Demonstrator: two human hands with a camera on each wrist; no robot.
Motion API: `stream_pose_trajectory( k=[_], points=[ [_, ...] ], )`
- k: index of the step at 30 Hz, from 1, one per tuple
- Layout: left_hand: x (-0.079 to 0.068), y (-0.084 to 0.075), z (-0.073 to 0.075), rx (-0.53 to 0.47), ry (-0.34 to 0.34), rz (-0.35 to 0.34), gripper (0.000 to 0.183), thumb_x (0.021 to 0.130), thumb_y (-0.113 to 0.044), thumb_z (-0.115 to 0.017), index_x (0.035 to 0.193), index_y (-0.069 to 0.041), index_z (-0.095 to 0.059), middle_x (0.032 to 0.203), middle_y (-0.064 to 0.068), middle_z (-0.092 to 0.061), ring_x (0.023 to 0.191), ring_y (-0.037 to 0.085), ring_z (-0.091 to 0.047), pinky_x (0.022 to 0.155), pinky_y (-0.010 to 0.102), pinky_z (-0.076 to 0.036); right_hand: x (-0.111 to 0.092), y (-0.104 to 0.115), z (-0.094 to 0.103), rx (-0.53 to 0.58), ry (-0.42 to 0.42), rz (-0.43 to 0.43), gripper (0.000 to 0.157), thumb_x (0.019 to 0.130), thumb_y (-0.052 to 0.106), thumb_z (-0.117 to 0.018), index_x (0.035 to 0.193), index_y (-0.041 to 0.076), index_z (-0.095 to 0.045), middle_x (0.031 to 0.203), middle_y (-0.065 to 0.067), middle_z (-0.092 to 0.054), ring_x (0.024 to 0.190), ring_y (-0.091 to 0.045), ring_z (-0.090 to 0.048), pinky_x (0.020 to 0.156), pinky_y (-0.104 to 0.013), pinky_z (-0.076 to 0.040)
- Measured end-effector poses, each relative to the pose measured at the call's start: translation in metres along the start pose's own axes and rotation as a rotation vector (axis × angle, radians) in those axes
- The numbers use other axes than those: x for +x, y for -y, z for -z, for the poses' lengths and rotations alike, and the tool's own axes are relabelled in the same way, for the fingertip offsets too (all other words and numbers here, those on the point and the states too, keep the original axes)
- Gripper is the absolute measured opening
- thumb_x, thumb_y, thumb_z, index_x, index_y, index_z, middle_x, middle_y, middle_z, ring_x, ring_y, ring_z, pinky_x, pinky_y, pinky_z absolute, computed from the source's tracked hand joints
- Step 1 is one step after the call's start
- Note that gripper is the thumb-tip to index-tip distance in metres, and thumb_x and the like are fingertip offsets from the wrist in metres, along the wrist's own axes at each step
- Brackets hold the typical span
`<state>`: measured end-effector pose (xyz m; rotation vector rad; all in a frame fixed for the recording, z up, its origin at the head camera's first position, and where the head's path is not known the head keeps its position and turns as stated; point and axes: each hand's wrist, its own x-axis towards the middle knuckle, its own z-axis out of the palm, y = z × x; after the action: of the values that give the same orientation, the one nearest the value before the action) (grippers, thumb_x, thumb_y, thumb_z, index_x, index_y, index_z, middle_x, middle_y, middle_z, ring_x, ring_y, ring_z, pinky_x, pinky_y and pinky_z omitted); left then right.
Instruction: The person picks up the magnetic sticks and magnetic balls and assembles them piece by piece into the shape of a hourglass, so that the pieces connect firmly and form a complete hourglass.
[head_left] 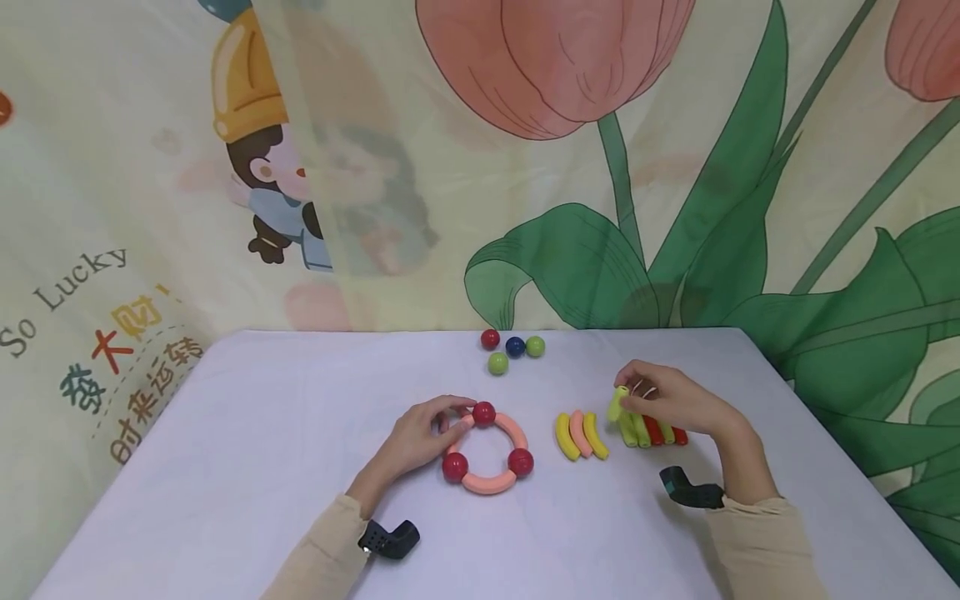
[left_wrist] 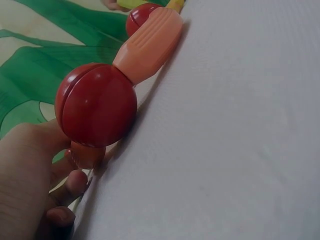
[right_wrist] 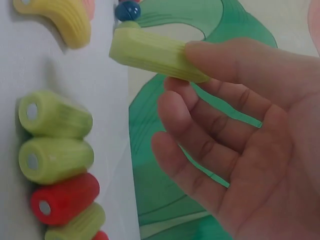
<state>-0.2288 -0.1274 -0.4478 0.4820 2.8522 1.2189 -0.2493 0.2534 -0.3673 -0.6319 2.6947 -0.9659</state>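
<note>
My left hand [head_left: 416, 437] holds the upper left side of a ring of curved pink magnetic rods [head_left: 487, 484] joined by three red balls [head_left: 521, 462]. In the left wrist view, the fingers reach behind a large red ball [left_wrist: 100, 107] onto the pink rod [left_wrist: 89, 155] there. My right hand [head_left: 678, 400] pinches a light green magnetic rod [right_wrist: 147, 52] between thumb and fingertips, raised above a row of straight rods. That row has green rods [right_wrist: 57, 160] and red rods [right_wrist: 67, 198], with grey metal discs showing in their ends.
Between the ring and the row lie two yellow curved rods [head_left: 566, 437] with a pink curved rod [head_left: 580, 434] between them. At the table's back edge sit a red ball [head_left: 490, 339], a blue ball [head_left: 515, 347] and two green balls [head_left: 498, 363]. A printed cloth hangs behind the white table [head_left: 300, 400].
</note>
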Motion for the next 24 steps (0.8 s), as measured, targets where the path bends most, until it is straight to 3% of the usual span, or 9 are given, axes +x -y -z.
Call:
stream_pose_trajectory(
  k=[10, 18, 24],
  points=[
    [-0.001, 0.001, 0.0, -0.005, -0.009, -0.005, 0.035, 0.086, -0.035, -0.068, 0.12, -0.034, -0.061, 0.087, -0.012, -0.058, 0.071, 0.008, -0.049, 0.058, 0.021, -0.037, 0.011, 0.017, -0.014, -0.047, 0.015, 0.109, 0.021, 0.088, 0.02, -0.066, 0.105, 0.011, -0.057, 0.096, 0.001, -0.062, 0.089, -0.013, -0.057, 0.079, -0.026, -0.051],
    [-0.001, 0.001, 0.0, -0.005, -0.01, 0.006, 0.035, 0.086, -0.034, -0.068, 0.12, -0.033, -0.061, 0.091, -0.012, -0.06, 0.071, 0.008, -0.049, 0.058, 0.021, -0.037, 0.019, 0.035, -0.03, -0.039, 0.059, 0.094, 0.017, 0.089, 0.018, -0.064, 0.104, 0.017, -0.057, 0.094, 0.005, -0.061, 0.089, -0.014, -0.056, 0.076, -0.027, -0.051],
    [-0.001, 0.0, 0.0, -0.006, -0.006, 0.01, 0.036, 0.085, -0.034, -0.069, 0.121, -0.033, -0.061, 0.092, -0.012, -0.06, 0.071, 0.008, -0.049, 0.058, 0.021, -0.038, 0.02, 0.05, -0.04, -0.03, 0.086, 0.138, 0.017, 0.089, 0.018, -0.064, 0.104, 0.02, -0.056, 0.091, 0.008, -0.061, 0.088, -0.014, -0.055, 0.073, -0.026, -0.049]
  ],
)
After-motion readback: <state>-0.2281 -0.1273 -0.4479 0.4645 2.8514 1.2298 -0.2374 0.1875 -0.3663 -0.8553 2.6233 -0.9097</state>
